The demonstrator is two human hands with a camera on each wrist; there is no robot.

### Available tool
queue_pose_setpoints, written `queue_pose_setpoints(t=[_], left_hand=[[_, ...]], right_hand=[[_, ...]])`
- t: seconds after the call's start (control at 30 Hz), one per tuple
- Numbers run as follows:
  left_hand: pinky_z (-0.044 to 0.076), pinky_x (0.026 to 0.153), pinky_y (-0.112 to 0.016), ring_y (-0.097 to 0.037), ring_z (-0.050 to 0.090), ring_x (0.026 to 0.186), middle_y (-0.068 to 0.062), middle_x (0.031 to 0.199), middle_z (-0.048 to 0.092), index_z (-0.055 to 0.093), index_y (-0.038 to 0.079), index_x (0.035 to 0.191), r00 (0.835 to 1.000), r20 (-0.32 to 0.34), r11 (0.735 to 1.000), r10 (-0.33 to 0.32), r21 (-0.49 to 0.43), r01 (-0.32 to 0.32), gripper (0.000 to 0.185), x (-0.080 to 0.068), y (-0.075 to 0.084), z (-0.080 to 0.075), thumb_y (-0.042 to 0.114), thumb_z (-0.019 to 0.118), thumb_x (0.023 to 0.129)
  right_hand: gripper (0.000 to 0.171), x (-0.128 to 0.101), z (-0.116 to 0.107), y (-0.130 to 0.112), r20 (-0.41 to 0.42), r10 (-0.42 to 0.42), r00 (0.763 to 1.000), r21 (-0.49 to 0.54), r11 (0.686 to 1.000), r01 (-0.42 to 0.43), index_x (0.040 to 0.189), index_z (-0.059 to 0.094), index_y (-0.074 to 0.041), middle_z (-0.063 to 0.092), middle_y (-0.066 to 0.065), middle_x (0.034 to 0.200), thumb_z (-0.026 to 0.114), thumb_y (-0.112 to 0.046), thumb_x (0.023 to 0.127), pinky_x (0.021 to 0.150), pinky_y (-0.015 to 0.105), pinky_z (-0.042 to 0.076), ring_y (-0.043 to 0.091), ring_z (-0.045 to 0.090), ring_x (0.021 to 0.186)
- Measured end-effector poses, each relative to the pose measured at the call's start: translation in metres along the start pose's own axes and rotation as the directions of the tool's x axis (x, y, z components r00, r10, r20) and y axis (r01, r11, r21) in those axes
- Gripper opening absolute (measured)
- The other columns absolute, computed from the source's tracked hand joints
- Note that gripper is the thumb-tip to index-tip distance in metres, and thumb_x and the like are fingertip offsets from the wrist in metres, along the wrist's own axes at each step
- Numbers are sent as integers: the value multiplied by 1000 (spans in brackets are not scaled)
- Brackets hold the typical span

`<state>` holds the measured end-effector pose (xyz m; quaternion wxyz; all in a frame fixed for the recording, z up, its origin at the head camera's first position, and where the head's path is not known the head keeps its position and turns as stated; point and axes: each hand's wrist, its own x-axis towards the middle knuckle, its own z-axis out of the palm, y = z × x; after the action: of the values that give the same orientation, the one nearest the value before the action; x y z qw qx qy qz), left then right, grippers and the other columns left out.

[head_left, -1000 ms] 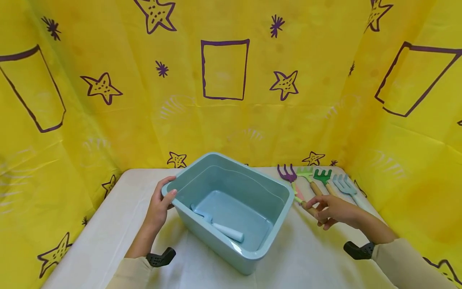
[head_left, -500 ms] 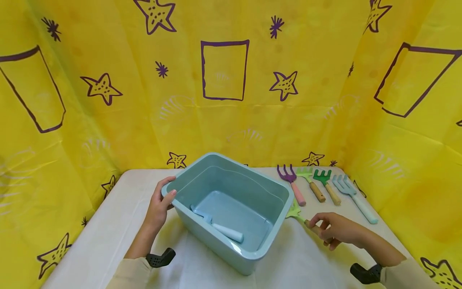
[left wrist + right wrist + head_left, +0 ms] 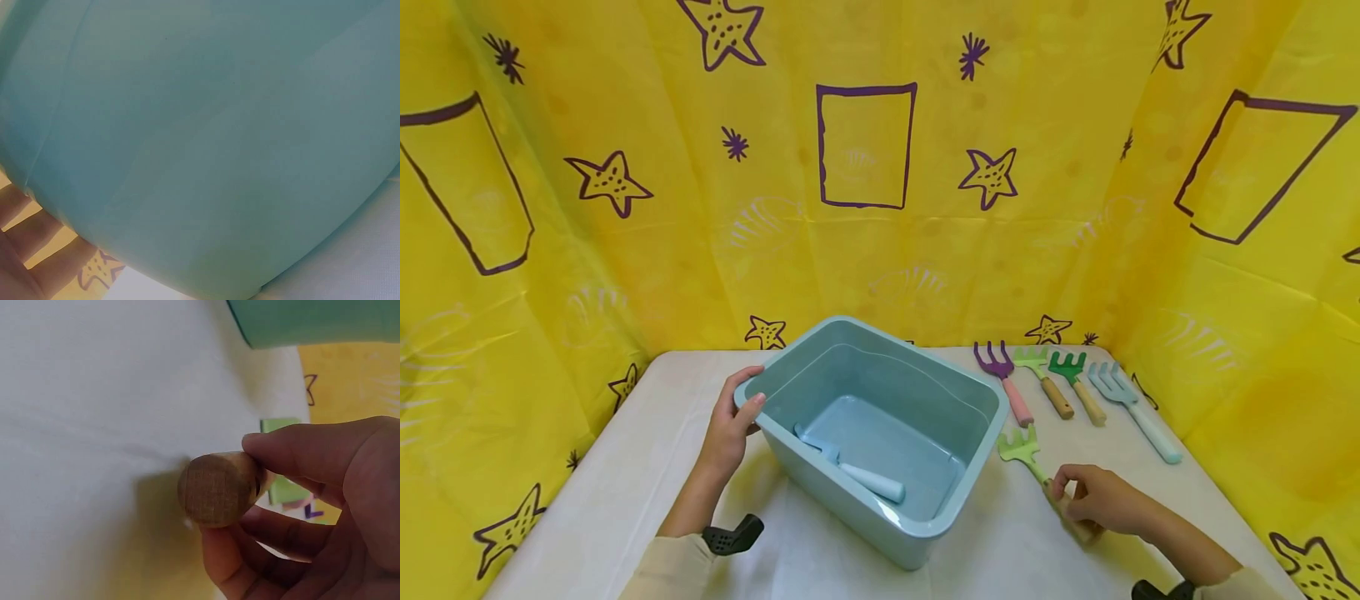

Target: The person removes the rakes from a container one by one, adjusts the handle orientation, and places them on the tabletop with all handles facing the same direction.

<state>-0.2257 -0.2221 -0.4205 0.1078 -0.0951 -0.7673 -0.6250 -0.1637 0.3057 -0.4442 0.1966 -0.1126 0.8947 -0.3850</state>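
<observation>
My left hand grips the left corner rim of a blue-green plastic tub, which stands turned on the white table. In the tub lies a light blue hand rake. To the right of the tub, my right hand pinches the wooden handle of a light green hand rake, whose tines point away from me. The right wrist view shows the handle's round butt end between thumb and fingers. In the left wrist view, the tub's wall hides most of the hand.
At the back right lie a purple rake with a pink handle, a pale green rake, a dark green rake and a light blue rake. A yellow patterned cloth walls in the table on three sides.
My right hand has drawn the light green rake toward me, away from the row of rakes, and its head has come out from beside the tub. The left hand and tub have stayed put.
</observation>
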Motion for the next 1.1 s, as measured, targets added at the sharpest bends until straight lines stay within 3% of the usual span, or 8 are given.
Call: queue_pose_setpoints(t=[0.33,1.1], left_hand=[[41,94,-61,-42,46,122,-14,148,36,35,19,146,1000,2,1000,9,-9,-9,47,1,-1,0,27,47,101],[42,94,-61,-42,46,122,-14,148,36,35,20,146,1000,2,1000,0,6,0,46,1,-1,-1,28,47,102]], right_hand=[[19,10,14,0,-44,15,999,-44,999,-17,95,57,-10,52,5,72,71,-7,83,53,28,42,22,50,66],[18,23,23,-4,-52,-11,999,-51,999,9,97,55,-9,53,5,77,67,-3,85,53,28,43,21,51,68]])
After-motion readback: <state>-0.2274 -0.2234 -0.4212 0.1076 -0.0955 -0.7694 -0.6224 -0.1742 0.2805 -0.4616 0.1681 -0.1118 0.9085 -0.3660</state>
